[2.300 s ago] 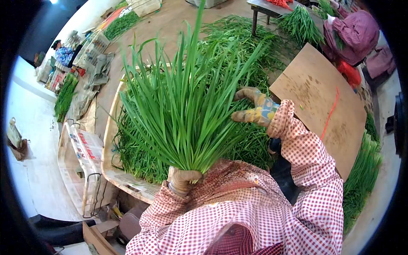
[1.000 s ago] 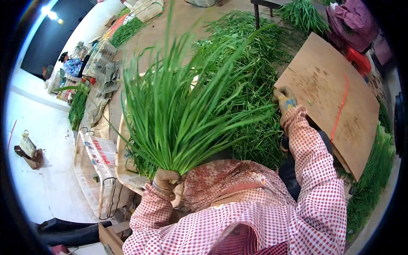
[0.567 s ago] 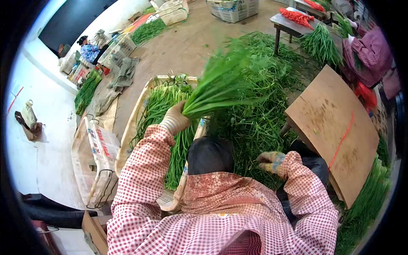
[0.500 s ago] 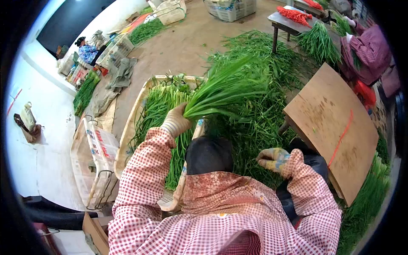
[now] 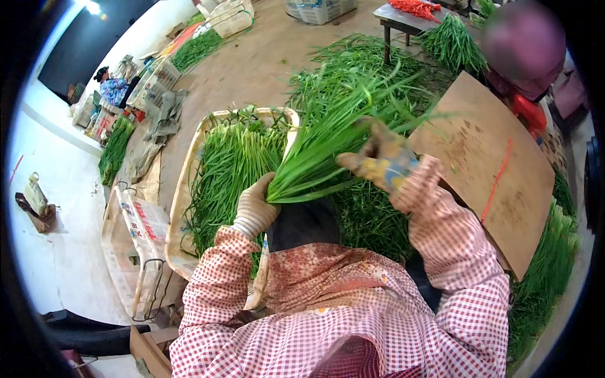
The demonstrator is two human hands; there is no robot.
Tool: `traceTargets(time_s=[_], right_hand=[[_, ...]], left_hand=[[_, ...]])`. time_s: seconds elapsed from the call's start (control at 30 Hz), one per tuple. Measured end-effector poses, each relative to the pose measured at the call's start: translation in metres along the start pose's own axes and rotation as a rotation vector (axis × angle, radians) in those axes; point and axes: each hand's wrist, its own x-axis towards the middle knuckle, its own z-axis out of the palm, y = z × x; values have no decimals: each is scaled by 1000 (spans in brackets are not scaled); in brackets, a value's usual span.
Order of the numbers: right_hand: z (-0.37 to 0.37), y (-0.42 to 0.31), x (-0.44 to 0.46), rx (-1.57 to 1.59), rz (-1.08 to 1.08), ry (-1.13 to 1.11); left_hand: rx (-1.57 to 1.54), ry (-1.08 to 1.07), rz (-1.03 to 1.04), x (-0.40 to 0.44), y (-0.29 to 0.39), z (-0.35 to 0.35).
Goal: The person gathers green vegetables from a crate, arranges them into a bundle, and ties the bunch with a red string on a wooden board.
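White plastic frames the crate at eight o'clock in the head view, left of a long basket packed with cut greens. The packed greens lie at eleven o'clock from the wearer's gloved left hand, whose fingers are closed tight around the stem ends of a leafy bunch. From that fist, the bunch's long axis slants toward two o'clock, its pale ends gathered in the grip and its blades fanning out loosely beyond. The left hand is nearer the stems; the gloved right hand is nearer the leafy end. Seen from the right hand, the gripped stems lie between eight and nine o'clock. That hand is spread, thumb and fingers apart beside the blades; motion blur hides whether it touches them. A loose pile of greens covers the floor between eleven and twelve o'clock from it. Further right, a brown board lies at three o'clock, a co-worker sits at two, and more greens lie at four.
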Motion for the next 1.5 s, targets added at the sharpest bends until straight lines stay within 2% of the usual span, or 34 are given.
traceTargets(time_s=[0.03, 0.1, 0.13, 0.17, 0.2, 0.23, 0.27, 0.3, 0.33, 0.37, 0.4, 0.47, 0.5, 0.57, 0.6, 0.67, 0.8, 0.87, 0.93, 0.97, 1.13, 1.17, 1.27, 1.33, 1.4, 1.5], right_hand=[[-2, 2, 4, -1, 7, 8], [1, 16, 21, -139, 173, 24], [7, 28, 32, -208, 256, 28], [16, 43, 43, -281, 338, 24], [16, 93, 51, -219, 139, 168], [-1, 91, 47, -197, 292, 208], [-2, 144, 55, -146, 373, 335], [-11, 139, 31, -25, 286, 280], [-13, 155, 30, 80, 369, 134], [-14, 156, 18, -25, 469, 18], [-18, 158, 4, -48, 460, -127], [-24, 181, -1, 3, 450, -27], [-34, 188, 0, 235, 304, 48], [-48, 185, 9, 454, 139, 220], [-49, 145, 5, 441, 129, 317], [-50, 107, 4, 474, -37, 144], [-28, 69, 14, -79, -108, -68], [-14, 79, 24, -72, -95, -123], [5, 89, 35, -42, -204, -127], [8, 82, 35, -148, -178, -106], [13, 76, 41, -125, -146, -159], [13, 74, 40, -89, -153, -162], [14, 68, 39, -54, -149, -203], [21, 73, 43, -88, -259, -216], [22, 69, 42, -41, -235, -284], [34, 73, 44, -248, -479, -198]], left_hand=[[51, 4, 25, -1, 6, 2], [162, 71, 134, -2, 20, -1], [170, 81, 233, 6, -1, -5], [397, 92, 309, 10, 8, -23], [627, 106, 380, 15, 21, -43], [705, 133, 433, 19, 24, -62], [786, 162, 488, 23, 27, -79], [873, 172, 531, 26, 32, -94], [961, 178, 574, 29, 41, -108], [972, 186, 710, 32, 57, -120], [1013, 177, 729, 35, 57, -130], [1098, 120, 700, 46, 55, -137], [1137, 94, 675, 50, 56, -136], [1179, 79, 700, 57, 55, -135], [1221, 71, 734, 61, 57, -134], [1247, 63, 809, 63, 63, -126], [1221, 22, 806, 57, 71, -110], [1180, 6, 828, 54, 71, -104], [1171, 0, 831, 50, 77, -97], [1166, -2, 834, 48, 79, -94], [1143, -68, 763, 37, 88, -84], [1139, -47, 831, 37, 93, -82], [1110, -72, 808, 34, 94, -77], [1114, -78, 808, 33, 94, -75], [1094, -94, 796, 33, 90, -73], [1084, -87, 817, 35, 86, -71]])
